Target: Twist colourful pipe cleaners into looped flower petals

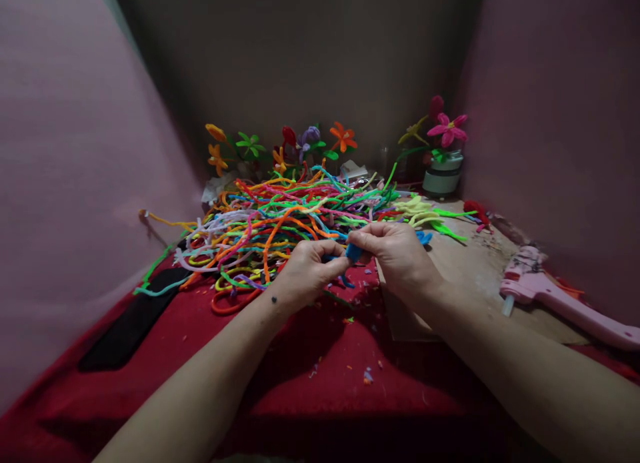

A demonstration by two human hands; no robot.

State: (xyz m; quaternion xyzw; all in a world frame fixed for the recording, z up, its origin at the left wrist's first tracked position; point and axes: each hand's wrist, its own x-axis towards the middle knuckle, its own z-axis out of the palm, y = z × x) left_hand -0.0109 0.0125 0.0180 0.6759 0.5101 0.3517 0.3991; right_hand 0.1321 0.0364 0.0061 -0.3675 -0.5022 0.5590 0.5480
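Both hands meet over the front of the red-covered table, pinching blue pipe cleaners (354,252) between them. My left hand (311,269) is closed, thumb and fingertips on the blue piece from the left. From the right, my right hand (395,249) grips it in a closed pinch. One blue end curls down below the fingers, and another bit of blue shows past the right hand. The fingers hide how the pieces are joined. Just behind the hands lies a large tangled heap of multicoloured pipe cleaners (280,213).
A pink glue gun (545,289) lies at the right on a cardboard sheet (470,269). A black flat object (133,319) rests at the left. Pipe-cleaner flowers (447,129) stand at the back, some by a pale jar (443,176). Fuzz scraps dot the red cloth (320,383).
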